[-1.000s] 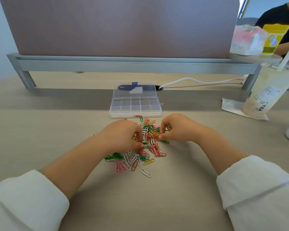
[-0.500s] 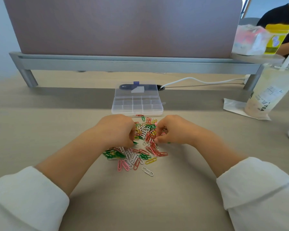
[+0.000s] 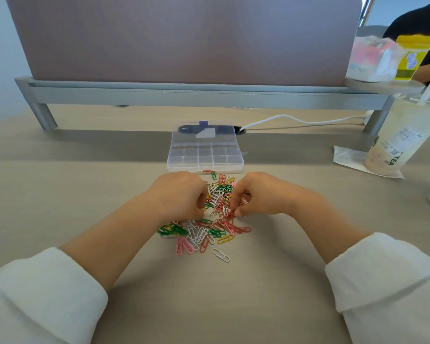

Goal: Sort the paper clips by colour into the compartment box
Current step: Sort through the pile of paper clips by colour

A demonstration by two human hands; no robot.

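A heap of paper clips in green, red, pink, yellow and white lies on the desk. Behind it stands a clear compartment box with its lid folded back; its cells look empty. My left hand rests on the heap's left side with fingers curled under, and what they hold is hidden. On the right side, my right hand pinches red and pink clips at its fingertips. One white clip lies apart at the front.
A grey divider rail runs across the back. A white cable leads to a desk port behind the box. A drink cup stands on a napkin at right. Another person sits beyond.
Both hands have shifted a little up the heap towards the box. My right fingertips have closed tighter on clips near the heap's middle.
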